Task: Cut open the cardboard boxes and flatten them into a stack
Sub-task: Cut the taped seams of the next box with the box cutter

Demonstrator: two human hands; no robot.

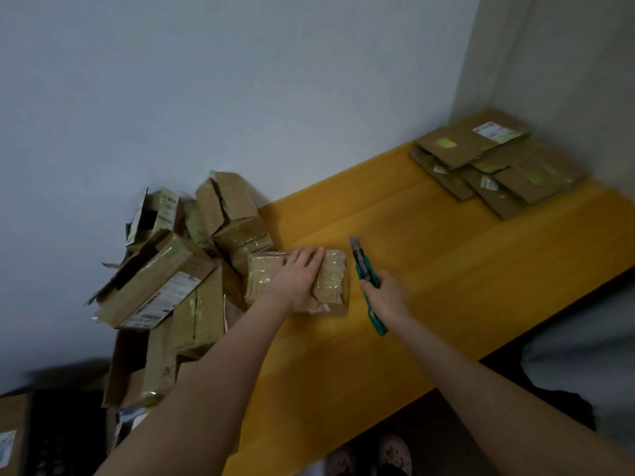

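Two bare forearms end in a bare left hand (297, 280) and right hand (385, 297). Below the near edge of the yellow table (446, 252), pale pink clogs (395, 453) with small charms cover the feet.

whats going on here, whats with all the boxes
A person is breaking down cardboard boxes at a yellow table. The left hand presses flat on a small taped box, while the right hand grips a teal utility knife, blade out, beside the box and not yet cutting. A pile of boxes, not yet flattened, sits to the left, and a stack of flattened boxes lies in the table's far right corner.
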